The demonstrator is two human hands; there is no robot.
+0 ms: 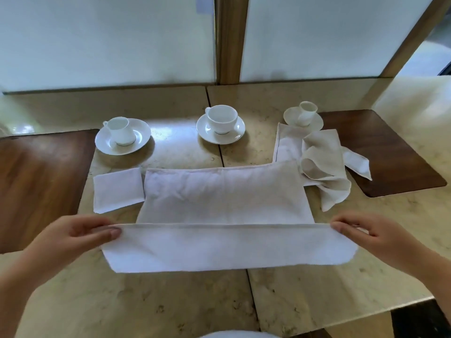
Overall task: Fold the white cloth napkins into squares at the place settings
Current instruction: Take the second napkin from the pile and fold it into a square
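1. Head view, hands: two bare hands reach in from the bottom corners. The left hand (80, 236) pinches the left end of a raised fold in the large white napkin (224, 198); the right hand (366, 234) pinches the right end of the same fold.
2. Napkins: the large one lies spread on the marble table (170, 301) straight ahead, its near edge doubled over. One folded square napkin (118, 190) sits just to its left. A pile of loose napkins (317, 162) lies at its far right corner; their number cannot be told.
3. Crockery: three white cups on three saucers stand beyond the napkins: left cup (119, 131), middle cup (222, 118), right cup (307, 113).
4. Placemats: two dark wooden ones, the left placemat (41, 181) and the right placemat (385, 152).
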